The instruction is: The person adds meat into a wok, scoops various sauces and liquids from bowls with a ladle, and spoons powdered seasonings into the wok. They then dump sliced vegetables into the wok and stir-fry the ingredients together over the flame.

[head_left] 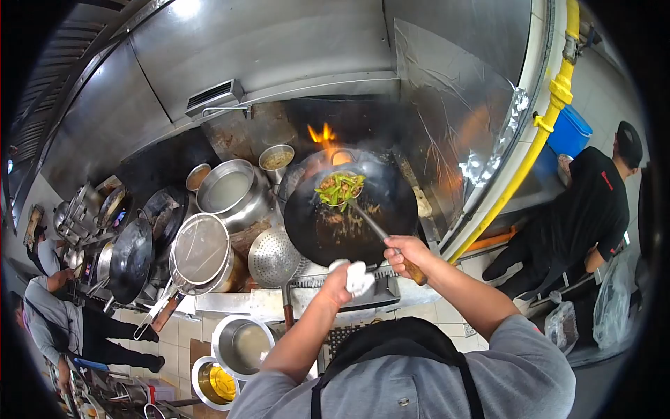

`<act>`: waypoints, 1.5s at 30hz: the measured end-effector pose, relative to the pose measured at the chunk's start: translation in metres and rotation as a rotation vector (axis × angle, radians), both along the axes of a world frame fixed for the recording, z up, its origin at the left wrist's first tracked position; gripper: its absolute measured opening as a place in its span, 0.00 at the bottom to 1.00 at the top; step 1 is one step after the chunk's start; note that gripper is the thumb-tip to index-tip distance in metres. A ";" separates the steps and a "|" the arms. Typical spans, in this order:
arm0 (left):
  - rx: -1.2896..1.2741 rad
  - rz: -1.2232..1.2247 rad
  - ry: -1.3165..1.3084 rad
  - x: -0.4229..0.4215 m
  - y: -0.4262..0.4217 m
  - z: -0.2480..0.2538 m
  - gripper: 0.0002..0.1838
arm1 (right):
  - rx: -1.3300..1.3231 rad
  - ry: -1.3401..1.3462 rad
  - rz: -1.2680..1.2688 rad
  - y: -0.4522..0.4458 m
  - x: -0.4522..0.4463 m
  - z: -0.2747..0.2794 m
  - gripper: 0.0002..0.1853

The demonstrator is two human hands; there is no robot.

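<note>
My right hand (407,255) is closed around the wooden end of a long-handled ladle (371,225). The ladle's head reaches into a large dark wok (321,241), among green vegetables (340,188) mixed with small brown pieces. Brown liquid streaks the wok's inner wall below the food. My left hand (337,285) grips a folded white cloth (359,279) at the wok's near rim; whether the fingers pinch the rim through it is hidden. Flames (322,134) rise behind the wok's far left side.
To the left are a perforated skimmer (273,256), a round mesh strainer (202,248), a big steel pot (227,187) and a dark wok (131,260). Lower down stand a pot (243,345) and a bowl of yellow oil (217,383). A yellow pipe (520,185) runs right. Other people (583,209) stand on both sides.
</note>
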State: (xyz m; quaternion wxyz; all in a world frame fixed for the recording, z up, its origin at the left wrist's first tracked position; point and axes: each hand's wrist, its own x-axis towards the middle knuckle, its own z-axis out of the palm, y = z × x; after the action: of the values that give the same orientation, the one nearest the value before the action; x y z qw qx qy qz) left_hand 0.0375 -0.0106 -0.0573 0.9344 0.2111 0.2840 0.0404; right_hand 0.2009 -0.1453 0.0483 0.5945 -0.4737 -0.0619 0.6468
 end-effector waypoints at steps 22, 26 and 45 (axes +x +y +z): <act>-0.050 -0.034 -0.036 -0.005 -0.056 -0.116 0.07 | -0.102 0.279 0.007 0.004 -0.003 0.022 0.11; -0.082 0.122 -0.015 0.014 -0.034 -0.070 0.11 | -0.083 0.149 0.227 0.020 0.009 -0.011 0.09; -0.118 0.072 -0.019 0.039 0.026 0.050 0.13 | -0.116 0.182 0.041 -0.021 0.020 0.032 0.10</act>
State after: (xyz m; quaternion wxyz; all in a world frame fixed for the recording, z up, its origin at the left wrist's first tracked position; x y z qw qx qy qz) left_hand 0.0764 0.0155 -0.0072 0.9458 0.1448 0.2846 0.0589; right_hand 0.2204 -0.1666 0.0800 0.5558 -0.4453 0.0202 0.7017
